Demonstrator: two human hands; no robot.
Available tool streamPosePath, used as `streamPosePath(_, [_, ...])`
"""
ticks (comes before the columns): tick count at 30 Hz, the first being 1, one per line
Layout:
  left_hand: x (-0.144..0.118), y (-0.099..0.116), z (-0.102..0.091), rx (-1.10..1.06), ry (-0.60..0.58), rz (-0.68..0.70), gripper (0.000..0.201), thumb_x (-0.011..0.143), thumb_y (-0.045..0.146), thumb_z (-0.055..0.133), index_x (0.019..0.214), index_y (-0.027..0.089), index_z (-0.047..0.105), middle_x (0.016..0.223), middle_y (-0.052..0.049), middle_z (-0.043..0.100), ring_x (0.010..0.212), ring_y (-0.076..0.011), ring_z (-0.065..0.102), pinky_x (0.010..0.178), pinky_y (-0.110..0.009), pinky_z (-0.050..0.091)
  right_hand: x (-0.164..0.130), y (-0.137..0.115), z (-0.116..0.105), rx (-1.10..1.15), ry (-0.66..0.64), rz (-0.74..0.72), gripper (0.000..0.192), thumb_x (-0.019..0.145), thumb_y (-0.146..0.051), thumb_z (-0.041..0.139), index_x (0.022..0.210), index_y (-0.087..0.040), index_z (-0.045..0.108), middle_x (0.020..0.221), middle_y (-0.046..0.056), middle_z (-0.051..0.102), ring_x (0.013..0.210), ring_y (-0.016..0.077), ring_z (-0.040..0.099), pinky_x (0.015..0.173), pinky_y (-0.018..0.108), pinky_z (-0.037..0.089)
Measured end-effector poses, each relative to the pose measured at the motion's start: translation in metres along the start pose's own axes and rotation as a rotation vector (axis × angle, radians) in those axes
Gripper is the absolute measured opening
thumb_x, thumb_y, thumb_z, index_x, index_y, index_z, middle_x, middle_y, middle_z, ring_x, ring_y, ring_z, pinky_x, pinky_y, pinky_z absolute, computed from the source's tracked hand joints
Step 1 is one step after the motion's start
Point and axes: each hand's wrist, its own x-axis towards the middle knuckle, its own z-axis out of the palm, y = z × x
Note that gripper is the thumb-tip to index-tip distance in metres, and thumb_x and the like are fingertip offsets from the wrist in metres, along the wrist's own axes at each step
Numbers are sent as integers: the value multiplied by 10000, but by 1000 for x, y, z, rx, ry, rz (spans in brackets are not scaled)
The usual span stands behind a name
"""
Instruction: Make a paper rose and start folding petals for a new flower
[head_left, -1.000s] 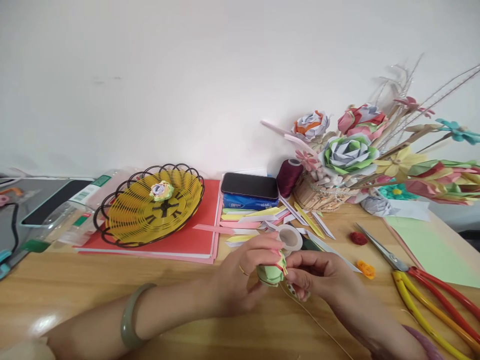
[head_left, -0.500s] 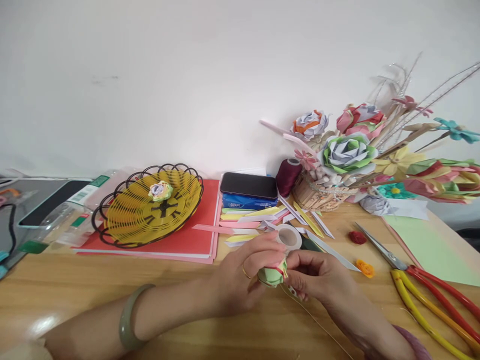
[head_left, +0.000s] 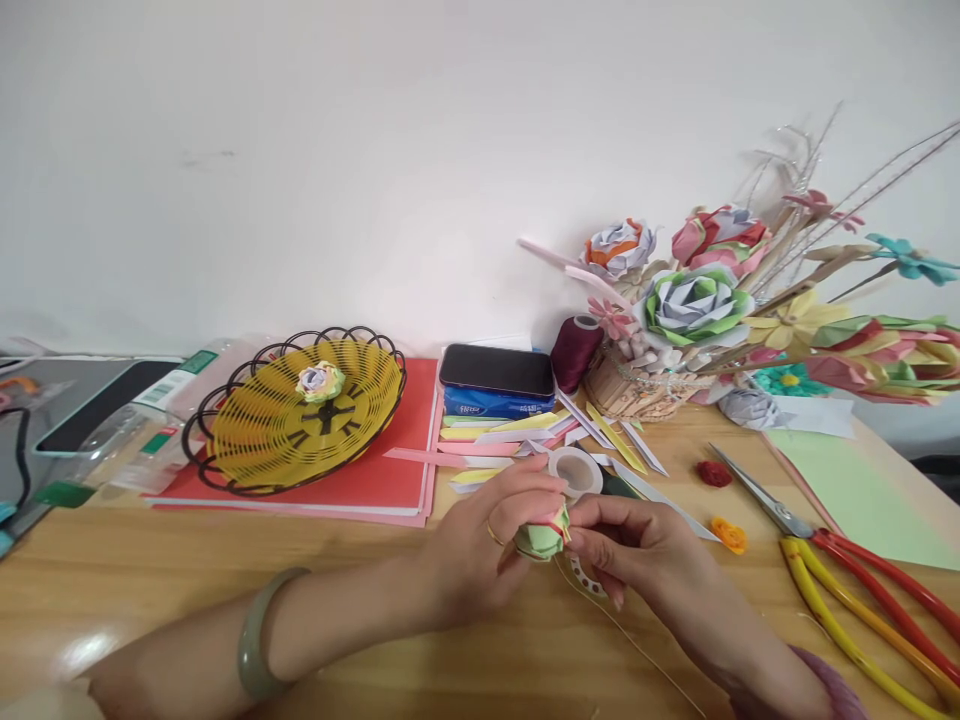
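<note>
My left hand (head_left: 480, 545) grips a small folded paper flower (head_left: 541, 538), green with red and yellow edges, just above the wooden table (head_left: 150, 580). My right hand (head_left: 637, 545) pinches the same flower from the right side, fingers curled. A thin pale wire or thread (head_left: 637, 645) trails from under the flower toward the lower right. A roll of clear tape (head_left: 575, 472) lies just behind my fingers. A jade bangle (head_left: 255, 635) sits on my left wrist.
A yellow wire basket (head_left: 300, 415) with a small paper flower stands on red paper at left. Behind are a phone on a tissue pack (head_left: 496, 372), a maroon thread spool (head_left: 576, 352), a paper flower bouquet (head_left: 697, 305), and folded strips. Scissors (head_left: 832, 555) lie right.
Both hands stayed together on the flower and shifted slightly; my right fingers opened a little, showing a small spotted piece under them.
</note>
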Motion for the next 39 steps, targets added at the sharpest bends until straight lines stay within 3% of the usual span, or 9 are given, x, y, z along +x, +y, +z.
streamPosePath(7, [-2, 1, 0, -26, -54, -51, 407, 802, 80, 449, 1191, 164, 369, 1102, -148, 555, 1126, -205, 503, 952, -435, 433, 2, 6, 5, 28, 47, -2, 284, 568, -389, 734, 575, -164, 562, 539, -46, 458, 464, 61, 353, 391, 181, 322])
streamPosePath(14, [-4, -1, -1, -9, -51, -136, 414, 775, 56, 472, 1165, 168, 388, 1121, -146, 549, 1157, -217, 478, 957, -432, 427, 1, 2, -4, -31, -6, -13, 253, 648, -398, 686, 709, -158, 639, 548, -46, 498, 408, 38, 367, 399, 187, 290])
streamPosePath(21, [-5, -1, 1, -16, -85, -130, 414, 782, 68, 483, 1170, 172, 383, 1138, -148, 539, 1130, -206, 498, 928, -398, 452, 2, 4, 3, -28, 70, 17, 254, 580, -367, 727, 591, -161, 578, 537, -52, 474, 444, 52, 359, 393, 184, 309])
streamPosePath(27, [-4, 1, 0, -52, -105, -172, 402, 788, 65, 483, 1158, 194, 397, 1144, -131, 530, 1105, -202, 507, 914, -402, 452, 4, 7, 6, -69, 96, 33, 277, 578, -375, 725, 573, -167, 542, 503, -58, 448, 433, 54, 335, 387, 193, 246])
streamPosePath(29, [-4, 2, -1, -127, -94, -255, 406, 775, 71, 514, 1146, 206, 418, 1164, -122, 502, 1134, -210, 479, 906, -397, 455, 3, 4, 4, -81, 101, 26, 266, 576, -393, 723, 602, -169, 580, 493, -57, 438, 439, 60, 330, 394, 199, 239])
streamPosePath(32, [-3, 0, 0, -349, -41, -503, 391, 750, 137, 594, 1110, 232, 476, 1187, -104, 449, 1172, -230, 432, 836, -345, 496, -1, 0, -1, -98, 110, -3, 289, 603, -454, 691, 717, -191, 662, 530, -34, 480, 444, 71, 329, 398, 214, 250])
streamPosePath(36, [-3, -8, 3, -803, 44, -704, 549, 608, 182, 749, 1104, 238, 519, 1190, -81, 459, 1078, -215, 507, 802, -302, 505, -4, 0, -11, -56, 275, -140, 284, 672, -483, 647, 739, -208, 677, 512, -31, 461, 429, 71, 300, 391, 223, 250])
streamPosePath(39, [-1, -10, 4, -1080, 42, -811, 672, 534, 138, 788, 1132, 257, 504, 1206, -70, 490, 1031, -198, 544, 744, -273, 521, -6, 3, -14, 10, 364, -249, 220, 694, -446, 656, 722, -228, 666, 504, -39, 445, 444, 74, 334, 404, 209, 283])
